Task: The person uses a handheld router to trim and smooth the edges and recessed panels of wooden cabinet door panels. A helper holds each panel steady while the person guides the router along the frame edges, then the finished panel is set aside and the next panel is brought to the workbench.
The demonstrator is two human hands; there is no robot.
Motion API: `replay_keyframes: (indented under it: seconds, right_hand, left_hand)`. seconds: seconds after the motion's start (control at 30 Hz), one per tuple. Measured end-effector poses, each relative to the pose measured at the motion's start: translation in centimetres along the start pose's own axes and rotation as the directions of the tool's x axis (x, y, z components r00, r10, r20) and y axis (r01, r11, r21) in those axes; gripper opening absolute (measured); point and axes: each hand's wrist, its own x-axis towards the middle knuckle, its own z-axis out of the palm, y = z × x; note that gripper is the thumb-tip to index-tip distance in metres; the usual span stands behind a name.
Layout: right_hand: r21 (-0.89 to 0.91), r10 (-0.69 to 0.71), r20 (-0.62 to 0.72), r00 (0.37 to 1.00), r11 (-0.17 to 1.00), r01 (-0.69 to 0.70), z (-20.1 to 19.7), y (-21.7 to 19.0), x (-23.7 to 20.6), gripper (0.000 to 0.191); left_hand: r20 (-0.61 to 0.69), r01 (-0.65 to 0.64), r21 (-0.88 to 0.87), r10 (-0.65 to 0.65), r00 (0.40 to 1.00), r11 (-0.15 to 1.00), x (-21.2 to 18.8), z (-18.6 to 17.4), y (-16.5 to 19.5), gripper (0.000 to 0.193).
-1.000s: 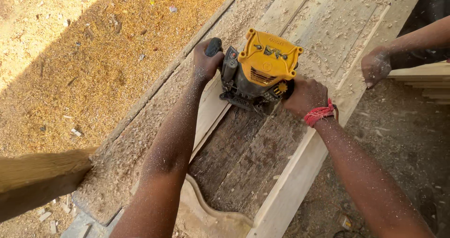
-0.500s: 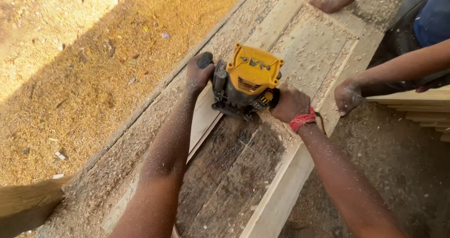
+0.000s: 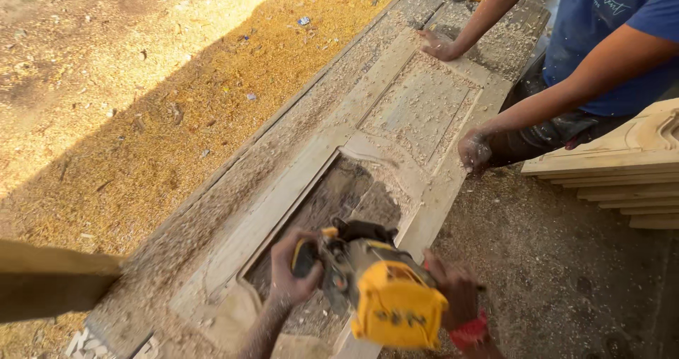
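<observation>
Router: yellow-and-black power tool [image 3: 385, 295] with a boxy yellow top and dark body, at the lower centre of the frame, standing on the near end of the door.
Left hand: the left hand [image 3: 293, 267] is wrapped tight around the black side knob on the tool's left.
Right hand: the right hand [image 3: 453, 288] is curled around the tool's right side, partly hidden by the yellow housing; a red band [image 3: 468, 331] circles the wrist.
Door: long panelled wooden door [image 3: 417, 111] lying flat, running from the lower left to the upper right of the frame; pale raised rails frame recessed panels, the near panel darker and rougher, all of it dusted with curled shavings.
Co-worker: a person in a blue shirt [image 3: 608, 33] at the upper right presses one flat hand [image 3: 437, 45] on the far end of the door and rests the other [image 3: 474, 149] on its right edge.
Stack: carved pale boards [image 3: 622, 175] piled at the right edge.
Ground: sawdust-strewn earth [image 3: 141, 104], golden in sunlight at the left, grey and shaded at the lower right.
</observation>
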Motion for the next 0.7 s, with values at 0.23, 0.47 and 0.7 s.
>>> replay_keyframes:
  seconds: [0.23,0.47,0.7]
  right_hand:
    - [-0.181,0.278,-0.070,0.958,0.941,-0.286,-1.9,-4.5,-25.6,0.045]
    - [-0.081,0.459,-0.145,0.877,0.878,-0.473,-4.3,-12.2,-42.8,0.043]
    - [-0.062,0.603,-0.204,0.771,0.778,-0.625,-7.9,-21.1,-51.6,0.044]
  left_hand:
    - [0.162,-0.221,-0.111,0.237,0.958,0.969,-16.6,-5.9,14.2,0.034]
    - [0.307,-0.270,-0.141,0.301,0.903,0.953,-28.8,-10.5,20.5,0.039]
    - [0.350,-0.381,-0.209,0.433,0.831,0.901,-37.3,-12.9,23.9,0.045]
